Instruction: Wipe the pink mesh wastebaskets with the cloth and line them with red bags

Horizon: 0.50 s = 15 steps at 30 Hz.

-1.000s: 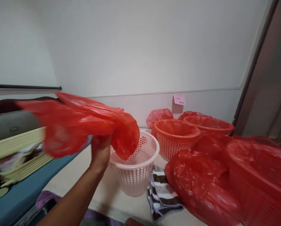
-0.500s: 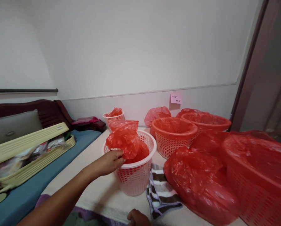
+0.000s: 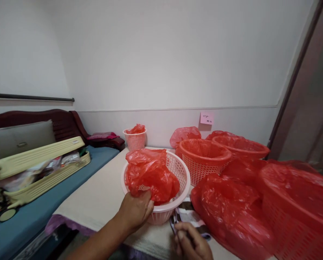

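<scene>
A white perforated plastic basket (image 3: 182,169) stands in front of me, tilted a little toward me. Crumpled red plastic bag (image 3: 147,169) fills much of it and bulges over the back rim. My left hand (image 3: 137,209) is closed at the basket's near left rim, against the bag; its fingertips are hidden inside. To the right of the basket lies a striped cloth (image 3: 190,216) with purple edging. My right hand (image 3: 191,242) has its fingers closed on the cloth's near left edge.
On the right are red-lined baskets (image 3: 205,151) and a heap of red plastic bags (image 3: 232,209). A smaller white basket (image 3: 135,139) stands at the back. Left of the table (image 3: 96,195), an opened cream case (image 3: 47,180) lies on a blue bed (image 3: 104,155).
The basket has tipped toward me, and my left hand has come nearer with its rim. My right hand has risen into view and moved right onto the cloth. The view has shifted slightly.
</scene>
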Each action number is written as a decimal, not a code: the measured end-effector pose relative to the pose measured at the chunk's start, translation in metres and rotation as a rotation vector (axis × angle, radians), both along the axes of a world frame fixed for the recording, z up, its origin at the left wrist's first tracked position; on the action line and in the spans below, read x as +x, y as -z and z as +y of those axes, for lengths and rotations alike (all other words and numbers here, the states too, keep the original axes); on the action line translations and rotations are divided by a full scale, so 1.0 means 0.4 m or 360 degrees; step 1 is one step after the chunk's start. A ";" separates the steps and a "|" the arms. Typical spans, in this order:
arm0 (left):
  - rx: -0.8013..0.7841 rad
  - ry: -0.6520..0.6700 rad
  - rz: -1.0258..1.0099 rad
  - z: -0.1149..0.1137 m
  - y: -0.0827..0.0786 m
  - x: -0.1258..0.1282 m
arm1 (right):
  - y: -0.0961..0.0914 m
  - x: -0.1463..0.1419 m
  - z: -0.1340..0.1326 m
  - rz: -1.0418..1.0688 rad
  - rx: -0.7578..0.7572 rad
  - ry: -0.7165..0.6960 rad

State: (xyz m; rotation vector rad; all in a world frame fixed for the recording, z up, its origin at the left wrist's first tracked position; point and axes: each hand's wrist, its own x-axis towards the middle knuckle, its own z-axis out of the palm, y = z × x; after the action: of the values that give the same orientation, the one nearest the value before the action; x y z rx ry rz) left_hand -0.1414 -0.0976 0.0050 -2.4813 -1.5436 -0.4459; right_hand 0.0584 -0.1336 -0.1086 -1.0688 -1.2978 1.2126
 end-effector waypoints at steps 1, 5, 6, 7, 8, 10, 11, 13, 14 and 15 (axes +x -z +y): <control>0.0007 0.0003 -0.0002 0.000 0.001 0.000 | -0.053 0.011 -0.002 0.0034 0.0053 0.0016; 0.0023 0.0019 -0.0022 0.000 0.002 0.003 | -0.240 0.017 0.055 0.0026 0.0234 0.0351; 0.0029 0.0022 -0.0029 0.000 0.000 0.004 | -0.273 0.010 0.084 -0.0016 0.0313 0.0391; 0.0036 0.0023 -0.0038 0.000 -0.002 0.005 | -0.298 0.002 0.116 -0.0094 0.0375 0.0440; 0.0042 0.0024 -0.0045 0.000 -0.004 0.005 | -0.316 -0.008 0.148 -0.0244 0.0400 0.0463; 0.0055 0.0020 -0.0060 0.000 -0.008 0.007 | -0.337 -0.028 0.204 -0.0403 0.0395 0.0368; 0.0059 0.0017 -0.0068 0.001 -0.009 0.007 | -0.342 -0.038 0.225 -0.0438 0.0338 0.0250; 0.0062 0.0012 -0.0086 0.003 -0.012 0.008 | -0.349 -0.054 0.252 -0.0440 0.0220 0.0013; 0.0061 0.0010 -0.0098 0.005 -0.013 0.008 | -0.353 -0.060 0.259 -0.0430 0.0177 -0.0074; 0.0057 0.0008 -0.0114 0.007 -0.014 0.009 | -0.357 -0.064 0.264 -0.0412 0.0165 -0.0117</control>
State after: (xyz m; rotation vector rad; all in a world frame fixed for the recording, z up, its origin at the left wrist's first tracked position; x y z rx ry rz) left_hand -0.1380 -0.0948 0.0107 -2.4682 -1.5414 -0.5640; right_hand 0.0329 -0.0280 0.0344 -1.1383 -1.5931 1.0731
